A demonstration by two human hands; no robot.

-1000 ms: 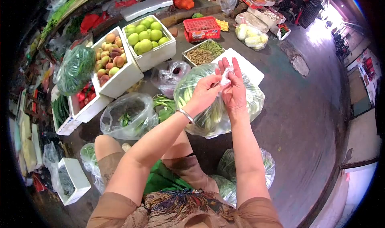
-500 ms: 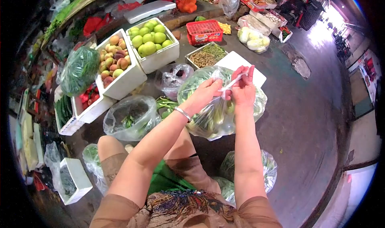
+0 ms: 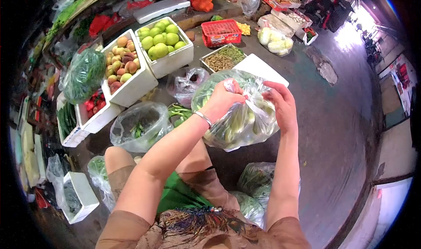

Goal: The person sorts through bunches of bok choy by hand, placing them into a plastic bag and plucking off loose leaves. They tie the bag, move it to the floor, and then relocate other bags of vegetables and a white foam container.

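Head view, left hand [image 3: 222, 101] pinching the top of a clear vegetable bag [image 3: 239, 122], right hand [image 3: 284, 103] beside it, fingers curved (grip unclear)

A dark grey floor [image 3: 337, 144], faintly green in places, stretches to a far opening [image 3: 362, 17], where white light [image 3: 349, 39] glares and spills inward. A rough pale patch [image 3: 325, 68] marks the floor. A pale wall [image 3: 398, 146] runs along the right.

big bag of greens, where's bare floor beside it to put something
Widest free patch: the floor between the bag of greens and the wall on the right. Left is crowded: an open plastic bag, then a peach box and a green-fruit box. Bagged vegetables crowd the near side.
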